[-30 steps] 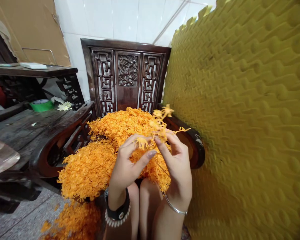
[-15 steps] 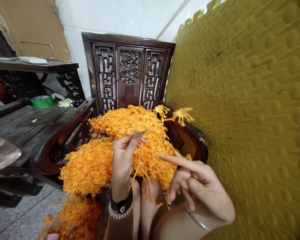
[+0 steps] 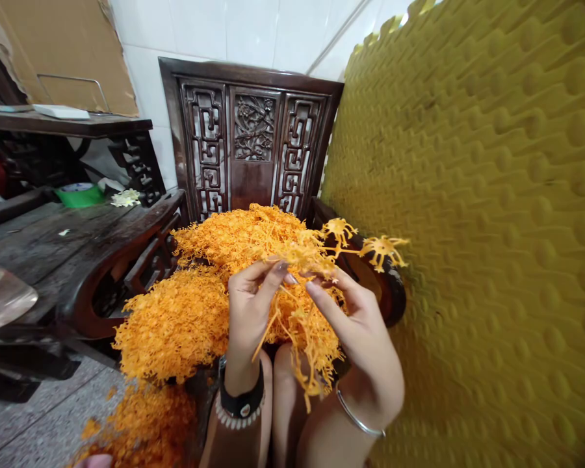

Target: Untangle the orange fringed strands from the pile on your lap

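Observation:
My left hand (image 3: 248, 305) is closed in a pinch on a branching orange plastic flower sprig (image 3: 383, 248). Across from it, my right hand (image 3: 365, 325) pinches the same sprig between thumb and fingers, the fingertips of both hands close together. Splayed flower heads stick out to the right, and thin orange stems (image 3: 305, 364) hang below the hands over my knees. Behind and under them spreads a big heap of similar orange pieces (image 3: 175, 325) on a dark carved wooden chair (image 3: 253, 175). The exact spot gripped is partly hidden by the fingers.
A yellow textured foam mat (image 3: 468, 195) stands close on the right. On the left is a dark wooden bench (image 3: 34, 240) with a green tape roll (image 3: 80, 196), a pale flower piece (image 3: 125, 198) and a clear container (image 3: 4, 299). More orange pieces (image 3: 146, 416) lie low at left.
My right hand has moved left and up from an outstretched pointing pose, and its fingers have closed on the sprig beside my left hand. The flower heads have shifted slightly right and down.

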The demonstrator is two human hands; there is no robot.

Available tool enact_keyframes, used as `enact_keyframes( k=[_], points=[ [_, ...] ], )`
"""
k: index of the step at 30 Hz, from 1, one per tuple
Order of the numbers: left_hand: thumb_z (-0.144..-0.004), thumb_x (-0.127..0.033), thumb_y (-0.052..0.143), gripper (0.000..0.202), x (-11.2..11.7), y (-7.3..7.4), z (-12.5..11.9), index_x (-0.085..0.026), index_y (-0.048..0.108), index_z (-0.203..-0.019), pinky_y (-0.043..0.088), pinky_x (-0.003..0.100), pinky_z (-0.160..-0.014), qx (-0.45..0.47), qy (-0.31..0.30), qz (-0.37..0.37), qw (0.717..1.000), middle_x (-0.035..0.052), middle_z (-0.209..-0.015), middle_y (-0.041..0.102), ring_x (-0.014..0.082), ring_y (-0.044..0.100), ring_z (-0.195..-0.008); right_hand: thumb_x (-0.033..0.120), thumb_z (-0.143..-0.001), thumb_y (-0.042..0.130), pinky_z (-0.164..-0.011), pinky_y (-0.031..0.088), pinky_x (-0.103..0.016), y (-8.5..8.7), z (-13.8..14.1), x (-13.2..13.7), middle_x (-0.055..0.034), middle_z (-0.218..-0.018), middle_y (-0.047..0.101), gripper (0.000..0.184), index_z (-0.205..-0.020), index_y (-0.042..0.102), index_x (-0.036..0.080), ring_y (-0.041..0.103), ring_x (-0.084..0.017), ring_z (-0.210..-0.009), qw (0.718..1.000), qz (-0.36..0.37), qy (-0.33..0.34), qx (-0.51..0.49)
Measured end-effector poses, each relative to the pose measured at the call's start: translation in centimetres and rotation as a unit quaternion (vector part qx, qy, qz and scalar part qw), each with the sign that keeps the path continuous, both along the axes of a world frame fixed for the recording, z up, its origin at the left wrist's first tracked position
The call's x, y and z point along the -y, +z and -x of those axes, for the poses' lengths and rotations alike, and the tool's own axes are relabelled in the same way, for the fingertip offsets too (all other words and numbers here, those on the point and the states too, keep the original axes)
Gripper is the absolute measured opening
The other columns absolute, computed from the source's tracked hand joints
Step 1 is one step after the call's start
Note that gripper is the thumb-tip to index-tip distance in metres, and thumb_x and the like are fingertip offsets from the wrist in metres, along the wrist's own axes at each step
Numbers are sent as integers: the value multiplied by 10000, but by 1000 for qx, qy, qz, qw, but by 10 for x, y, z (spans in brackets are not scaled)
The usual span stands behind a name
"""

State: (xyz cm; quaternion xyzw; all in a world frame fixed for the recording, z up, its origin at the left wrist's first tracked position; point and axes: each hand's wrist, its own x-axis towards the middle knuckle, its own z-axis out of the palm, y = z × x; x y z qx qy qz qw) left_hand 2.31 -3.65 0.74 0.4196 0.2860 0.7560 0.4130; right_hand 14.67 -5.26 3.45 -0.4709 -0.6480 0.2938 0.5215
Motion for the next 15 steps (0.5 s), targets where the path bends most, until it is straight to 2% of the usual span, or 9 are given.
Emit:
enact_keyframes(
  k=[2, 4, 7, 11, 13, 15],
  points=[
    [-778, -297, 664, 120, 0, 1, -2, -191, 691, -732, 482, 219, -635, 12, -3, -4, 1000, -13, -602, 649, 93, 591, -591, 369, -767, 637, -935, 435, -416, -3, 7, -8, -84, -1073, 655, 292, -1006, 650, 201, 590, -226, -1002, 1000, -4, 6, -6],
    [-777, -285, 669, 101, 0, 1, -4, -187, 678, -756, 467, 194, -596, 41, -17, 1, 999, -25, -589, 617, 75, 561, -564, 369, -789, 607, -886, 454, -379, -7, 12, -13, -66, -976, 661, 225, -930, 648, 199, 595, -200, -929, 999, -18, 7, -31],
    [-790, -300, 656, 122, -2, 0, -8, -181, 655, -763, 426, 165, -515, 107, -85, 27, 990, -48, -530, 518, 50, 482, -493, 363, -811, 570, -688, 477, -291, -11, 18, -19, -14, -743, 616, 185, -734, 607, 199, 569, -140, -704, 993, -16, 39, -107],
    [-787, -383, 634, 239, -4, -2, -14, -179, 582, -674, 381, 192, -422, 156, -161, 55, 973, -55, -475, 395, 54, 384, -405, 366, -789, 577, -431, 318, -210, -12, 27, -26, 53, -531, 428, 261, -608, 485, 202, 354, -74, -456, 953, 9, 136, -272],
    [-796, -423, 607, 316, -2, -1, -18, -188, 520, -603, 363, 217, -401, 143, -176, 53, 973, -53, -457, 337, 61, 323, -382, 355, -768, 583, -401, 255, -211, -12, 31, -30, 75, -477, 306, 317, -565, 389, 208, 233, -68, -419, 932, 21, 133, -336],
    [-821, -470, 548, 384, 1, 2, -21, -201, 461, -561, 344, 242, -396, 105, -181, 47, 977, -47, -454, 287, 74, 275, -381, 355, -764, 563, -400, 248, -218, -11, 35, -33, 87, -459, 208, 358, -557, 303, 222, 169, -73, -410, 920, 35, 125, -369]
  ],
)
